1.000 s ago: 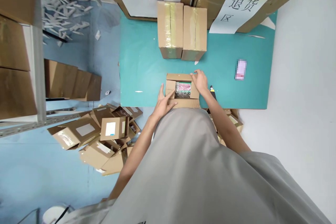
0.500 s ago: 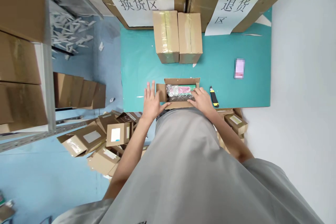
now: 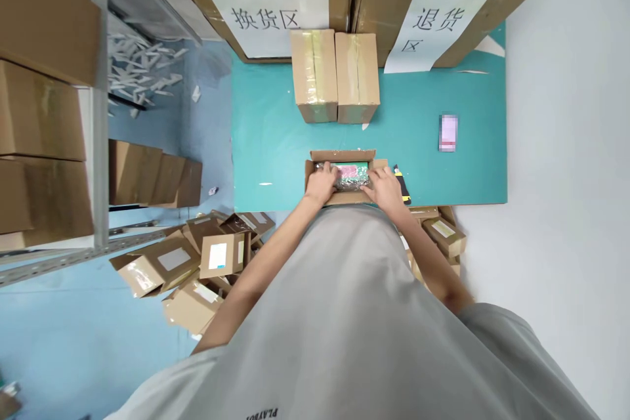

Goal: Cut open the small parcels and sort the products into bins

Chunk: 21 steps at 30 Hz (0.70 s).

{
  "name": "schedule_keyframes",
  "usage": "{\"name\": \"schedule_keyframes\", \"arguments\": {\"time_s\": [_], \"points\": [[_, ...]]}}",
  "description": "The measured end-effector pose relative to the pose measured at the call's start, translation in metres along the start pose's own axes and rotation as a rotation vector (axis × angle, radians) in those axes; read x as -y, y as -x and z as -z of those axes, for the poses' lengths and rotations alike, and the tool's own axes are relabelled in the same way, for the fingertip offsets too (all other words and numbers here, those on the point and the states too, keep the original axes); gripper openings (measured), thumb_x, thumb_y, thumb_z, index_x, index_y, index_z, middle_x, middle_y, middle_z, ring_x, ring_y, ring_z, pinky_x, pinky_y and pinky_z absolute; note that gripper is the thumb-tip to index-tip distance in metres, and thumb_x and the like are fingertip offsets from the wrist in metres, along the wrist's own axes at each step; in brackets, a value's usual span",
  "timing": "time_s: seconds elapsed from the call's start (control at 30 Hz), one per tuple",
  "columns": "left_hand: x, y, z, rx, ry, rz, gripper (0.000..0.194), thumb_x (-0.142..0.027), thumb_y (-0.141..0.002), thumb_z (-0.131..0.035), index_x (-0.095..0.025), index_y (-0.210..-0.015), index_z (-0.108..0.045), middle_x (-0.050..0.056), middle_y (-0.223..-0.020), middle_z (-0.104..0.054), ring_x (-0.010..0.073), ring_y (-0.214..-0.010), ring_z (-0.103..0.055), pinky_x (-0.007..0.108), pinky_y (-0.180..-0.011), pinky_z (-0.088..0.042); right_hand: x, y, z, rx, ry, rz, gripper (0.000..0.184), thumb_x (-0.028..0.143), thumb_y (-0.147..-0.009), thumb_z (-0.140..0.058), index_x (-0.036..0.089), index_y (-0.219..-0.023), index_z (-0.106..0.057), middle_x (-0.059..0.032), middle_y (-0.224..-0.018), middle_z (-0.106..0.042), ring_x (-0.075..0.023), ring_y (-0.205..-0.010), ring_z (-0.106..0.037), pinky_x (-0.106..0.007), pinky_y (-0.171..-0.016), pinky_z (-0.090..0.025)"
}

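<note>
In the head view, the bubble-wrapped green-and-pink box (image 3: 350,177) lies inside an open carton (image 3: 344,197), between the two hands. The left hand (image 3: 321,185) curls over its left end, the right hand (image 3: 385,189) bends at its right; I can't tell whether either grips. Carton walls hem it in. A utility knife (image 3: 402,185) lies just beside the right hand; two taped cartons (image 3: 315,75) stand beyond. Fingers hide the wrapped ends, and a pinkish rectangle (image 3: 447,132) is pixelated.

A green-topped table (image 3: 266,118) stands beside a plain white wall (image 3: 566,144) on the right. On the left, a grey metal shelf (image 3: 101,197) rises over a pale blue floor (image 3: 88,335), which catches a soft shine.
</note>
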State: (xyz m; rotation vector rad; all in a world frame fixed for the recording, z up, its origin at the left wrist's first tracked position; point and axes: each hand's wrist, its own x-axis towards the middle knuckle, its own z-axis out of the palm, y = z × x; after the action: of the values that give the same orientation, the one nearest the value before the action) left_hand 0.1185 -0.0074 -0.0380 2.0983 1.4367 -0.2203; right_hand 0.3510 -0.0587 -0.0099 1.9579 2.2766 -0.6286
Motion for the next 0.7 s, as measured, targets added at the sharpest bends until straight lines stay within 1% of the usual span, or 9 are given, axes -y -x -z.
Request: {"name": "schedule_keyframes", "arguments": {"time_s": [0.07,0.13,0.23,0.33,0.43,0.53,0.6,0.63,0.7], "points": [[-0.005,-0.008,-0.002,0.007,0.013,0.002,0.034,-0.007,-0.098,-0.06,-0.011,-0.127,-0.077,0.027,-0.134,-0.071,0.0407,-0.119,-0.075,0.05,-0.098,-0.062,0.004,-0.004,0.001,0.014,0.018,0.023,0.044,0.033,-0.108,-0.072,0.015,-0.148,-0.074,-0.0218,-0.136,-0.076,-0.0415,-0.131,-0.059,-0.052,-0.11,-0.053],[-0.004,-0.006,-0.002,-0.045,0.095,-0.012,0.03,-0.006,-0.1,-0.054,-0.015,-0.112,-0.08,0.023,-0.121,-0.075,0.037,-0.115,-0.076,0.047,-0.097,-0.061,0.008,-0.006,0.004,0.026,0.016,0.049,0.045,0.032,-0.107,-0.073,0.015,-0.149,-0.075,-0.0218,-0.133,-0.077,-0.0412,-0.129,-0.059,-0.053,-0.11,-0.053],[0.001,0.013,0.005,-0.223,0.309,-0.031,0.023,-0.013,-0.1,-0.062,-0.023,-0.105,-0.082,0.014,-0.114,-0.078,0.032,-0.11,-0.076,0.042,-0.096,-0.061,0.016,-0.009,0.017,0.023,-0.044,0.097,0.039,0.03,-0.111,-0.066,0.018,-0.146,-0.077,-0.0196,-0.128,-0.078,-0.0396,-0.126,-0.062,-0.052,-0.109,-0.054],[0.005,0.037,0.024,-0.429,0.575,-0.028,0.017,-0.02,-0.098,-0.071,-0.025,-0.109,-0.082,0.008,-0.113,-0.08,0.0264,-0.098,-0.077,0.038,-0.094,-0.062,0.035,-0.019,0.039,-0.034,-0.173,0.181,0.036,0.03,-0.117,-0.052,0.024,-0.138,-0.081,-0.0149,-0.125,-0.08,-0.036,-0.122,-0.065,-0.051,-0.109,-0.055],[0.012,0.051,0.051,-0.609,0.817,0.032,0.019,-0.034,-0.103,-0.072,-0.024,-0.116,-0.081,0.006,-0.115,-0.082,0.0238,-0.096,-0.078,0.037,-0.093,-0.064,0.071,-0.045,0.061,-0.127,-0.334,0.289,0.038,0.032,-0.119,-0.046,0.025,-0.135,-0.08,-0.0123,-0.126,-0.078,-0.0324,-0.121,-0.069,-0.048,-0.11,-0.056],[0.033,0.054,0.075,-0.799,0.93,0.136,0.031,-0.048,-0.106,-0.071,-0.024,-0.125,-0.076,0.007,-0.123,-0.081,0.0249,-0.11,-0.079,0.037,-0.098,-0.065,0.121,-0.087,0.071,-0.163,-0.455,0.391,0.037,0.031,-0.12,-0.044,0.024,-0.14,-0.074,-0.0117,-0.133,-0.075,-0.0291,-0.12,-0.072,-0.043,-0.108,-0.057],[0.053,0.052,0.083,-0.911,0.944,0.196,0.039,-0.054,-0.106,-0.073,-0.024,-0.131,-0.072,0.009,-0.13,-0.08,0.0266,-0.121,-0.078,0.039,-0.106,-0.064,0.155,-0.12,0.068,-0.153,-0.478,0.432,0.037,0.028,-0.12,-0.042,0.025,-0.142,-0.072,-0.0106,-0.136,-0.074,-0.0278,-0.122,-0.072,-0.041,-0.107,-0.057],[0.064,0.05,0.084,-0.952,0.943,0.221,0.041,-0.055,-0.106,-0.075,-0.024,-0.133,-0.07,0.01,-0.134,-0.078,0.0273,-0.126,-0.077,0.04,-0.109,-0.063,0.17,-0.135,0.064,-0.136,-0.472,0.454,0.037,0.026,-0.119,-0.042,0.025,-0.142,-0.071,-0.0101,-0.136,-0.074,-0.0273,-0.122,-0.072,-0.041,-0.108,-0.057],[0.086,0.043,0.08,-1.014,0.925,0.278,0.042,-0.051,-0.107,-0.075,-0.023,-0.137,-0.067,0.011,-0.14,-0.075,0.0278,-0.131,-0.075,0.041,-0.114,-0.061,0.194,-0.163,0.054,-0.073,-0.427,0.499,0.038,0.022,-0.117,-0.043,0.026,-0.144,-0.07,-0.0091,-0.138,-0.075,-0.0267,-0.123,-0.071,-0.041,-0.109,-0.057]]}}
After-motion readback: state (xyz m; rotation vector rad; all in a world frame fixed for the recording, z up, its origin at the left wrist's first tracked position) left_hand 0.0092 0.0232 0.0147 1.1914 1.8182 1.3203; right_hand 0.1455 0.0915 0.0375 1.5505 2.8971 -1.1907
